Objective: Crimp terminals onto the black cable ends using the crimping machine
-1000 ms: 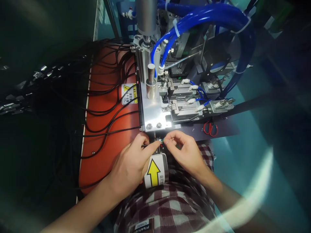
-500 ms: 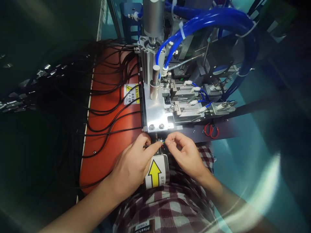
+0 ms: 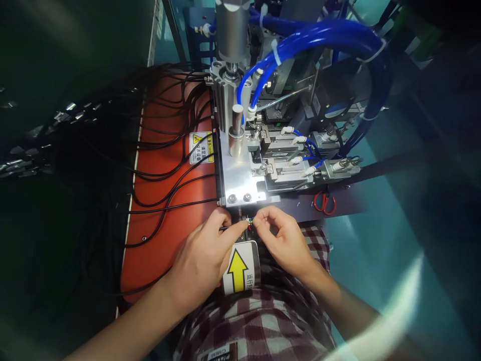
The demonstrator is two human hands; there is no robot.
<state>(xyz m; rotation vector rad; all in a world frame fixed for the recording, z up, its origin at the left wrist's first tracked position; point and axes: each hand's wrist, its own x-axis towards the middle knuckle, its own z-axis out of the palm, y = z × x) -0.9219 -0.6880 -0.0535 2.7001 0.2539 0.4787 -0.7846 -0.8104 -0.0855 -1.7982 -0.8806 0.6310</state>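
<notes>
Just below the front edge of the metal plate (image 3: pixel 240 178), my two hands meet at a cable's end with thin coloured wires (image 3: pixel 250 222). My left hand (image 3: pixel 205 250) is closed on the black cable (image 3: pixel 224 228), its thumb pressed close to where the wires fan out. From the other side, my right hand (image 3: pixel 283 238) pinches the tips of the thin wires between thumb and forefinger. White, red, blue and green show among the wires, but the fingertips hide part of them. A label with a yellow arrow (image 3: pixel 236 271) lies beneath the hands.
Several black cables (image 3: pixel 169 193) run leftward over an orange-red surface (image 3: pixel 161 225) to a dark bundle with shiny ends (image 3: pixel 71 110). Beyond the plate stand a cylinder (image 3: pixel 233 30), small slides (image 3: pixel 281 145) and looped blue hoses (image 3: pixel 338 35). Red-handled scissors (image 3: pixel 325 203) lie at right.
The whole view has shifted slightly, with the machine sitting a little lower and further left. Both hands keep nearly the same pose at the wires.
</notes>
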